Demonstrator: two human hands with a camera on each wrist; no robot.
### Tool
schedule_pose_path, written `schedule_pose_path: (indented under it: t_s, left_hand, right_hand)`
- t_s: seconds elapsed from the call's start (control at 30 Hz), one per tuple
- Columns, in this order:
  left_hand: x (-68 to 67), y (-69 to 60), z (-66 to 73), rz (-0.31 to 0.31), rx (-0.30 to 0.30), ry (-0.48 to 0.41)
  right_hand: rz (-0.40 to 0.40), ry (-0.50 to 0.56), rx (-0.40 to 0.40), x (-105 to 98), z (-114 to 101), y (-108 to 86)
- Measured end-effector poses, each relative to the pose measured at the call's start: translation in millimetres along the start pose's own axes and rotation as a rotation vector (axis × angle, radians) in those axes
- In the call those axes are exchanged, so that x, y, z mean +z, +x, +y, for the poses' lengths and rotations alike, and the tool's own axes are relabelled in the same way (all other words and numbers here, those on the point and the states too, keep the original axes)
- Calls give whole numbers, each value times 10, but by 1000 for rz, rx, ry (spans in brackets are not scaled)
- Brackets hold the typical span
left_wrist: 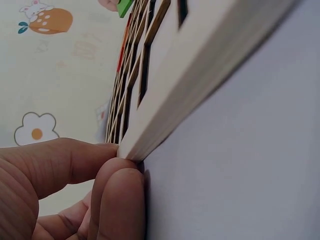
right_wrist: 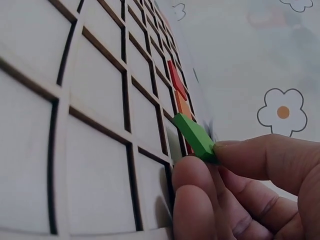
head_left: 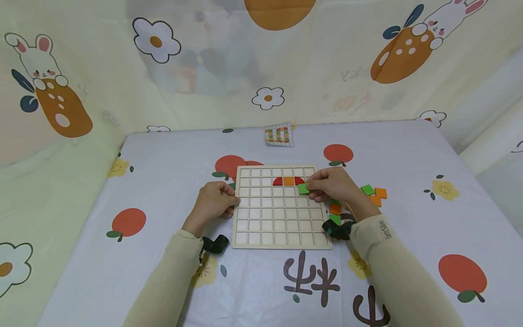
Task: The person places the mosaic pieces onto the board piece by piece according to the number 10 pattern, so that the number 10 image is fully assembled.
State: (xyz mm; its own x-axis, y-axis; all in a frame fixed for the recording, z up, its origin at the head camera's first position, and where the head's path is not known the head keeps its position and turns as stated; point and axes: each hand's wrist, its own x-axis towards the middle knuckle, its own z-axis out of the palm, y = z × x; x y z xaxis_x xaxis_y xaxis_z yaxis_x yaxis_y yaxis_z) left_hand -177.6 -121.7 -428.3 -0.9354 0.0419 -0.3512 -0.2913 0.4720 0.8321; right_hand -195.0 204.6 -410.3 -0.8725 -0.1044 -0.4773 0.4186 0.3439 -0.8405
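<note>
A wooden grid board (head_left: 261,226) lies flat on the table. Its upper rows hold an orange square tile (head_left: 288,181) between two red curved-edge tiles (head_left: 278,181). My right hand (head_left: 333,186) pinches a green square tile (head_left: 303,189) between thumb and fingers, over the right side of the grid. In the right wrist view that green tile (right_wrist: 196,137) is tilted above the cells. At the board's left edge, my left hand (head_left: 212,200) pinches the rim, thumb and fingertips (left_wrist: 120,187) against the wooden frame (left_wrist: 165,110) in the left wrist view.
Loose green tiles (head_left: 367,190) and orange tiles (head_left: 381,193) lie right of the board, some partly hidden by my right wrist. A small patterned card (head_left: 279,135) rests at the table's back, near the printed curtain (head_left: 220,100). The tablecloth (head_left: 163,181) has printed fruit and flowers.
</note>
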Motion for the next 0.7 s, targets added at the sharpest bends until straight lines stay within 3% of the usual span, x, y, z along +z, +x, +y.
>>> schedule_pose_path:
  t_s: [0.7]
  left_hand:
    - [-5, 1, -11, -11, 3, -22]
  right_hand:
    - [-3, -77, -59, 44, -5, -28]
